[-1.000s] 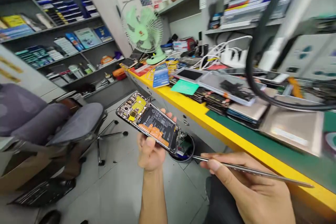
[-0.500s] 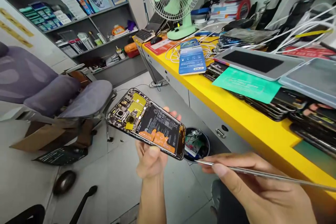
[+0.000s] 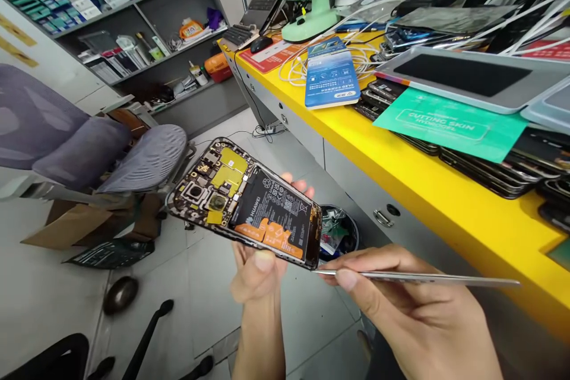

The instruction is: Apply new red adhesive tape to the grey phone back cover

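Note:
My left hand (image 3: 258, 273) is closed around the edges of a phone (image 3: 271, 196) with its back cover off, thumb on the near edge and fingertips at the far one. Inside, a black battery marked HUAWEI shows an orange pull tab, beside a circuit board with yellow patches and camera modules. The phone is held tilted in the air above the floor. Between thumb and fingers, my right hand (image 3: 401, 309) pinches slim metal tweezers (image 3: 427, 278). Their pointed tip is at the phone's lower right corner; whether it touches is hard to tell.
To the right runs a yellow desk edge (image 3: 351, 136) with stacked phones, a green card (image 3: 449, 122), a blue box (image 3: 332, 74), cables and a green fan (image 3: 312, 18). Below stands a bin (image 3: 341, 231) with scraps. A grey chair (image 3: 142, 160) and shelves are at left.
My right hand has moved left, bringing the tweezers' tip from clear of the phone to its lower right corner. The phone appears slightly nearer. The view has shifted a little.

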